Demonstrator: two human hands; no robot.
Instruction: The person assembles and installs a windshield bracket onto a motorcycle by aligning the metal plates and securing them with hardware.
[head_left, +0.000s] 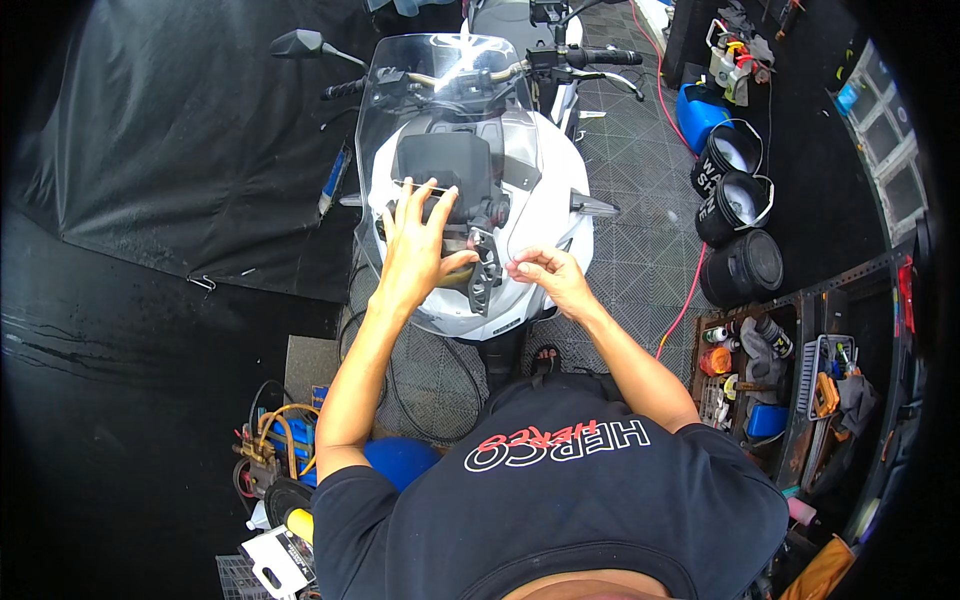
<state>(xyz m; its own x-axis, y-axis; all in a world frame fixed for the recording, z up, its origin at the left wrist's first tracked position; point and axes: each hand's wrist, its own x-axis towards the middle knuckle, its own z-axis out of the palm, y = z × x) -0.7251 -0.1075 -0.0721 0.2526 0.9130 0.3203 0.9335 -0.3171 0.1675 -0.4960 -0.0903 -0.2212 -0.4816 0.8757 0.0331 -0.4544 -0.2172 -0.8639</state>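
A white motorcycle stands in front of me, nose towards me, with a clear windscreen above its front fairing. My left hand is spread over the lower part of the windscreen, fingers apart and thumb pointing right. Close to that thumb is a dark perforated metal bracket. On the other side of the bracket, my right hand has its thumb and fingertips pinched together near the windscreen's lower right edge. Whether something small is between those fingertips cannot be made out. Behind the screen sits a dark display panel.
Black buckets and a blue jerrycan line the right, beside a red hose. A shelf at lower right holds bottles and tools. A pump with hoses is at lower left. Black sheeting hangs left.
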